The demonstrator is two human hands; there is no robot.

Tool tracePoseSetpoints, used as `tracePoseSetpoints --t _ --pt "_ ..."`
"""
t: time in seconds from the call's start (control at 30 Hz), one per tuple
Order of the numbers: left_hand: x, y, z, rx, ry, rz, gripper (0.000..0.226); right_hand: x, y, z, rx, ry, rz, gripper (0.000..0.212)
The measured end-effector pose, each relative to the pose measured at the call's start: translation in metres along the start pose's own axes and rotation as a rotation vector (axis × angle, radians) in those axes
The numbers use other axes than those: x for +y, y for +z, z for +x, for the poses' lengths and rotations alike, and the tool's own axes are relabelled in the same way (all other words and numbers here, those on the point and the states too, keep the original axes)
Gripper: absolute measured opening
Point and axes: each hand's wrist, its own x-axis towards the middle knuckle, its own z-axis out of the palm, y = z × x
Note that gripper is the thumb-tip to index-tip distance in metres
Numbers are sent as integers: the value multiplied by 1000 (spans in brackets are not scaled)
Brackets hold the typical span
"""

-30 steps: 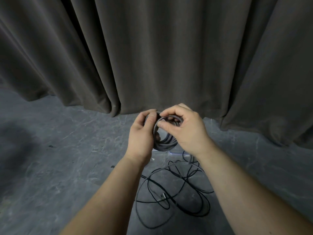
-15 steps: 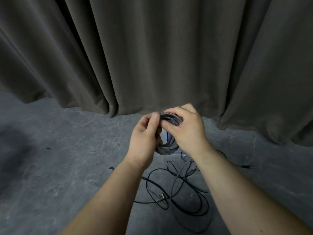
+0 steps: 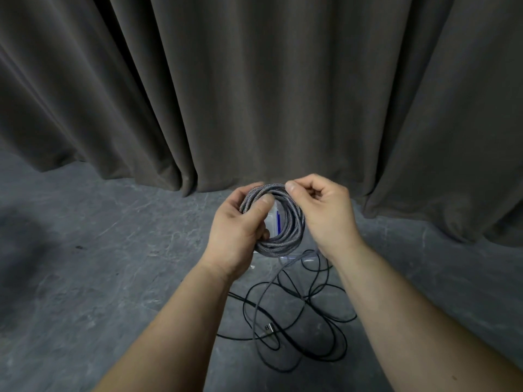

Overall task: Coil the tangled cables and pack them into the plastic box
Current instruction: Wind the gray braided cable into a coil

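I see the grey braided cable coil (image 3: pixel 278 222) held up in the air between both hands, wound into a tidy ring with its hole facing me. My left hand (image 3: pixel 240 230) grips the coil's left side, thumb laid across the inner strands and the fingers curled round behind. My right hand (image 3: pixel 325 213) pinches the top of the ring between thumb and forefinger, the other fingers curled loosely and touching nothing I can make out. Through and just under the ring, beyond the fingertips, I catch a bit of the clear plastic box (image 3: pixel 273 219) on the floor; most of it is hidden by the coil and hands, so I cannot tell its edges. Below the wrists, nearer to me, the loose black cables (image 3: pixel 305 321) sprawl in overlapping loops on the grey floor (image 3: pixel 113 264), with a metal plug (image 3: pixel 268 327) lying among them. To the left of the left hand the floor runs open and bare; to the right there is less of it. Past the fingertips the dark curtain (image 3: pixel 254 94) hangs down to the floor, closing that side off.
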Motion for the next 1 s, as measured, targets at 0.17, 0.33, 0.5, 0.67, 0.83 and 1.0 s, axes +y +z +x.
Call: tracePoseSetpoints --t 0.17,0.33,0.5,0.67,0.83,1.0 --pt "3 -5 8 103 24 -76 14 -3 2 -6 -250 17 -231 34" --pt "2 -7 8 117 29 -112 19 -1 2 -10 -333 30 -330 50" --pt "-4 -4 9 162 28 -59 17 5 7 -11 -173 -32 -349 41" --pt "-5 -4 10 176 -7 -40 20 12 14 -13 -96 -7 -293 38" --pt "2 -5 10 155 -42 -184 21 8 12 -11 -184 13 -149 37" --pt "4 -6 9 131 -35 -182 19 2 12 -11 -299 72 -57 47"
